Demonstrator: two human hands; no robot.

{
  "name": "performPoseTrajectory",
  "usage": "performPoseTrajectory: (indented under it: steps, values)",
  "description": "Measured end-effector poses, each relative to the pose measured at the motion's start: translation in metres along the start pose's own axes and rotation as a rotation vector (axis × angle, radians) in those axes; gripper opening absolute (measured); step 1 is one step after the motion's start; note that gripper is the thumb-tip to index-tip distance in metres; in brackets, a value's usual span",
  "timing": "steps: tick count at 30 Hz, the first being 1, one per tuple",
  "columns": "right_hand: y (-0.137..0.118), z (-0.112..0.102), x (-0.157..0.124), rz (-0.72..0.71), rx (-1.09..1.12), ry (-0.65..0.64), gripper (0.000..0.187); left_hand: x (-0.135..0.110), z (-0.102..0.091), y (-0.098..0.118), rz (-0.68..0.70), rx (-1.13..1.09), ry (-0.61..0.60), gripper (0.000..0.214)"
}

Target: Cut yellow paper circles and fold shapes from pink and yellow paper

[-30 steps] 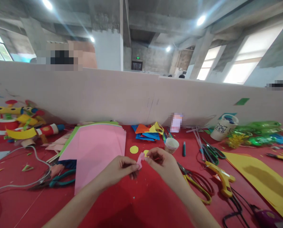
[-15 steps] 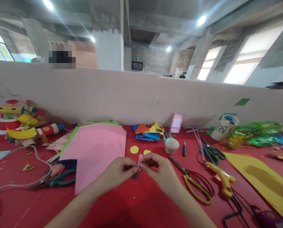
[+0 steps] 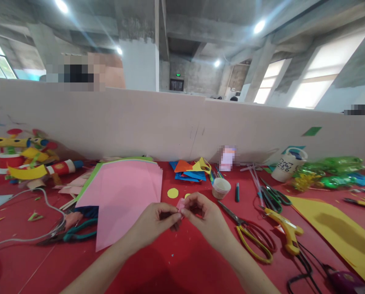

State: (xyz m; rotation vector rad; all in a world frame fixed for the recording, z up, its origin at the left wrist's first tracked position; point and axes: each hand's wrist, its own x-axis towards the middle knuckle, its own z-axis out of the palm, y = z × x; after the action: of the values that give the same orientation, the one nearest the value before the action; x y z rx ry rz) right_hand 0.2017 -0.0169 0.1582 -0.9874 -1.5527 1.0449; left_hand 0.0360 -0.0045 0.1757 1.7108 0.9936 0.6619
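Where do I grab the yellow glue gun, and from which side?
Probably by the handle of the glue gun, coming from your near side: it lies flat with the handle toward you and the nozzle pointing away to the left.

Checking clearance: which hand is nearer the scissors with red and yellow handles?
Right. The right hand is just left of the scissors; the left hand is farther left, across the pink strip.

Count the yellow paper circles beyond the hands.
2. One yellow paper circle lies just right of the pink sheets; a second is partly hidden by the right hand. More may be hidden there.
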Motion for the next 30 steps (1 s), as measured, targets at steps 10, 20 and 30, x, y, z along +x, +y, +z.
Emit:
performPoseTrajectory:
  steps: [10,20,30]
  values:
    - [-0.002,-0.007,0.001,0.029,-0.004,-0.024,0.008,0.003,0.001,-0.01,0.004,-0.098,0.06,0.032]
    - [-0.011,-0.005,-0.004,-0.067,-0.255,0.074,0.012,0.002,-0.001,-0.01,0.049,-0.05,0.073,0.028]
    - [-0.01,-0.007,-0.004,-0.016,-0.272,-0.023,0.011,-0.006,-0.006,0.003,0.144,0.301,0.021,0.031]
